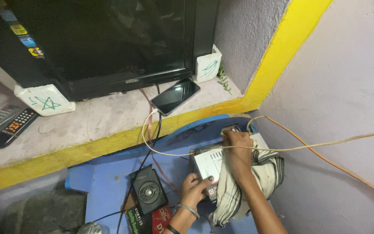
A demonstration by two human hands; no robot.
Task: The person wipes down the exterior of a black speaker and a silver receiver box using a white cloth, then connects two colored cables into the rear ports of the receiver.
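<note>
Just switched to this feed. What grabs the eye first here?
The two hands at bottom centre: the right hand presses a striped cloth onto a white set-top box, which the left hand steadies. Above, a phone lies on the ledge under a dark television, and a pale cable crosses the box.

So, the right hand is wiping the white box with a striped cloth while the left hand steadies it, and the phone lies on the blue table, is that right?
Not quite: the phone lies on the concrete ledge under the television, not the blue table. The head view shows it. The rest holds: the right hand presses the striped cloth on the white box, and the left hand steadies it.
</note>
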